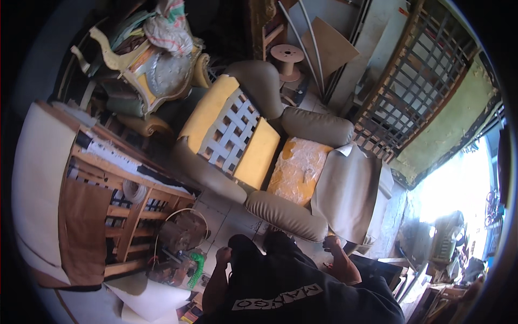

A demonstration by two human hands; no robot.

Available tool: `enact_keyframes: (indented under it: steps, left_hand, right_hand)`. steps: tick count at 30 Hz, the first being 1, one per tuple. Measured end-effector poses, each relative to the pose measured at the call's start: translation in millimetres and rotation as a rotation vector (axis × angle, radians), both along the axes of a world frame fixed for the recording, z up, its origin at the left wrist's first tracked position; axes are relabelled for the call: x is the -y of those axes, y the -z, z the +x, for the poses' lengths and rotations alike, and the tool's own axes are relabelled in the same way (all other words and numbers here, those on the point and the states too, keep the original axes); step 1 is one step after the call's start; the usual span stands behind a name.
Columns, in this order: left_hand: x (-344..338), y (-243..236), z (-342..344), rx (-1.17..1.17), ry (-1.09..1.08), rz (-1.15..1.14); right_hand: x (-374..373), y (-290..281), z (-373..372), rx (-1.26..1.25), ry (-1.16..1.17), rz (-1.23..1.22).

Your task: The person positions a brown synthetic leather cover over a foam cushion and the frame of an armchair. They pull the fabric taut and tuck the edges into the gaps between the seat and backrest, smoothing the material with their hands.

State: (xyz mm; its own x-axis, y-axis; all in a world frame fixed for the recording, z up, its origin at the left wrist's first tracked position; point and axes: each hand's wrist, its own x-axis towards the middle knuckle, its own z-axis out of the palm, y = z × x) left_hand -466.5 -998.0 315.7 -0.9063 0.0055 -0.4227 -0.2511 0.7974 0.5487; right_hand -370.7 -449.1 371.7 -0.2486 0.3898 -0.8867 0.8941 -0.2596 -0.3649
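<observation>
I prob. upholster armchair (258,156); near it L hand (222,255), R hand (331,244) curl, contents I can't tell; next likely needs leatherette sheet (345,189).

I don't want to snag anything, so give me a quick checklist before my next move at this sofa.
1. Left hand empty: cannot tell, it looks curled.
2. Right hand off the near armrest: cannot tell, it is close to its end.
3. Grey webbing uncovered: ok.
4. Plastic-covered yellow cushion smooth: not ok, plastic wrinkled.
5. Grey-brown sheet flat: not ok, far corner looks turned up.
6. Green coiled hose apart from left hand: ok.
</observation>
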Motion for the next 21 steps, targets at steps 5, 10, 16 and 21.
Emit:
enact_keyframes:
  steps: [5, 10, 16, 21]
  left_hand:
    - [-127, -45, -92, 0.206, 0.001, 0.120]
    - [-194, -74, -171, 0.509, 0.228, 0.331]
    - [-293, -69, -246, 0.517, 0.744, 0.261]
    - [-371, -17, -275, 0.470, 0.810, 0.084]
  right_hand:
    - [-4, -14, 42, -0.097, 0.166, 0.068]
    - [41, -17, -6, -0.242, 0.441, 0.018]
    - [103, -31, -52, -0.331, 0.646, -0.021]
    - [91, -37, -53, -0.280, 0.790, 0.062]
